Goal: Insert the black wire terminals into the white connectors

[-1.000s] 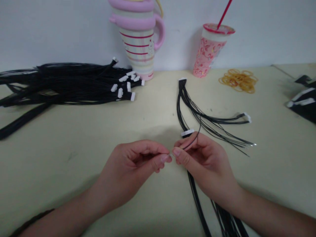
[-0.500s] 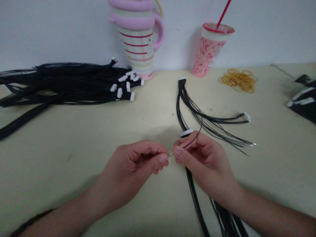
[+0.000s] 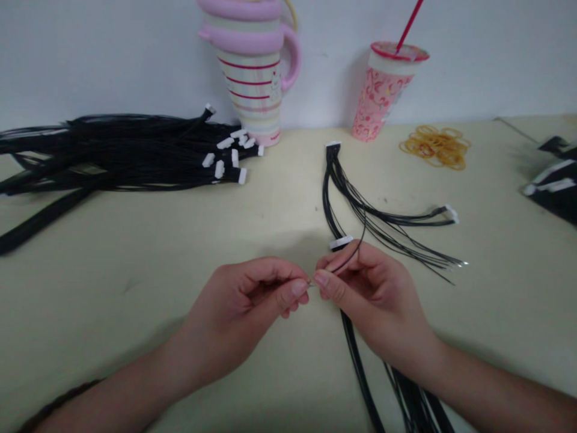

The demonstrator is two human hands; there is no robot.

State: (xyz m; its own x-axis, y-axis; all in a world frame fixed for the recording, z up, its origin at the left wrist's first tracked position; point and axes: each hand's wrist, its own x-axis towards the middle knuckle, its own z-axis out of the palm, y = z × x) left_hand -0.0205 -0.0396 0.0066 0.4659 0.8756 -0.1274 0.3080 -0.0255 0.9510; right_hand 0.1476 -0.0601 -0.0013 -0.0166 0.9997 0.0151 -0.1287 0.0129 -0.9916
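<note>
Crosswise, the pale tip of the thin black wire bridges the narrow gap between your left hand and right hand, both hands' fingers pinched on the wire.

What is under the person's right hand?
Black cables emerge from beneath the right hand toward the picture's bottom edge, and a white connector shows at its far side. How they run directly underneath is covered, as is the tabletop there.
</note>
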